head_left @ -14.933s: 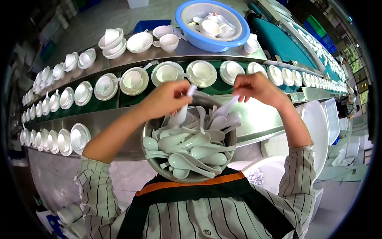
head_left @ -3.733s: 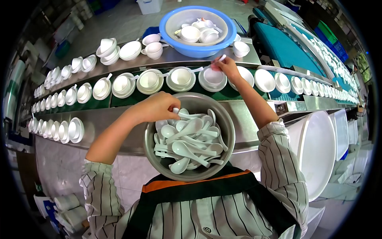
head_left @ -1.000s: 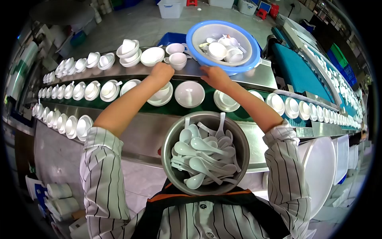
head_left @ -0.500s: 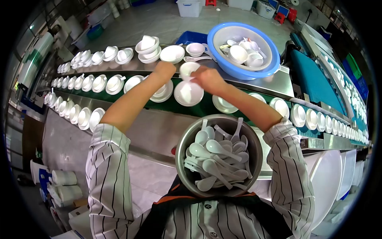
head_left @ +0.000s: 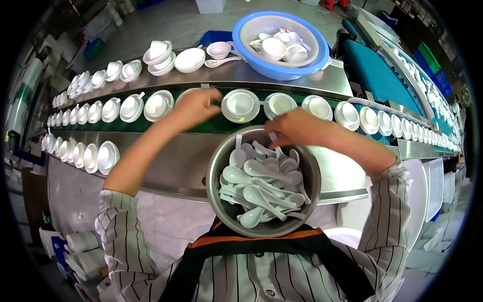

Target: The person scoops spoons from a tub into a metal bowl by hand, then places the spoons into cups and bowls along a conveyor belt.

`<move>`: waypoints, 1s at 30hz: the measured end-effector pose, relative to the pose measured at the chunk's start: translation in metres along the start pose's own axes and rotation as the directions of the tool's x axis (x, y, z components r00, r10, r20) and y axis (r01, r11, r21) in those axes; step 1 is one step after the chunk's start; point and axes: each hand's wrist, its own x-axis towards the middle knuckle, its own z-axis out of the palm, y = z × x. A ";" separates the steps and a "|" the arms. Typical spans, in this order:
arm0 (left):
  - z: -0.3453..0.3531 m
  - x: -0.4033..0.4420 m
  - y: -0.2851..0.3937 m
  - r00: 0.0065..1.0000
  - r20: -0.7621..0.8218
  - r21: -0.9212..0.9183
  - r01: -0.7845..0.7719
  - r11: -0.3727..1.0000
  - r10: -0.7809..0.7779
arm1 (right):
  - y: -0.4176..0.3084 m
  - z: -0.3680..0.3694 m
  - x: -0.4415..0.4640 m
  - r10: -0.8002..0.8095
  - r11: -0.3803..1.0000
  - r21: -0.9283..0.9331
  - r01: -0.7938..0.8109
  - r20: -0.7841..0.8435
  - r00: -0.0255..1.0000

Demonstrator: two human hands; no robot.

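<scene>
A steel bowl (head_left: pixel 214 186) full of white spoons (head_left: pixel 261 171) rests against my apron. At its upper rim my right hand (head_left: pixel 297 128) has its fingers closed on the handle of a white spoon (head_left: pixel 273 137). My left hand (head_left: pixel 198 106) hovers over the green belt (head_left: pixel 209 123), its fingers curled near a bowl it partly covers; whether it holds anything is hidden. Just right of it sits a cup in a bowl on a plate (head_left: pixel 240 105). A further set (head_left: pixel 280 104), with a spoon handle at its left, stands above my right hand.
On the steel shelf beyond the belt are a blue basin (head_left: pixel 282 70) with cups and spoons, a loose spoon (head_left: pixel 223 62) and stacked bowls (head_left: pixel 160 58). More stacks (head_left: pixel 107 157) line the near ledge. A teal conveyor (head_left: pixel 377 75) runs at the right.
The cup near my right hand now sits in the bowl on the belt. My right hand has come back to the spoon bowl and grips a spoon. My left hand has moved slightly down.
</scene>
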 end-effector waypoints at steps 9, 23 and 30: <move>0.033 -0.017 0.061 0.706 0.288 0.382 -0.704 0.599 0.647 | -0.002 -0.047 -0.007 0.216 0.777 0.630 -0.012 -0.249 0.944; -0.012 -0.018 0.056 0.783 0.583 -0.039 -0.237 0.971 0.214 | 0.116 0.072 0.103 0.453 0.628 0.777 0.042 -0.409 0.792; -0.096 -0.011 -0.017 0.995 -0.097 -0.203 -0.043 0.978 0.023 | 0.105 0.043 0.108 0.532 0.642 0.759 0.111 -0.545 0.648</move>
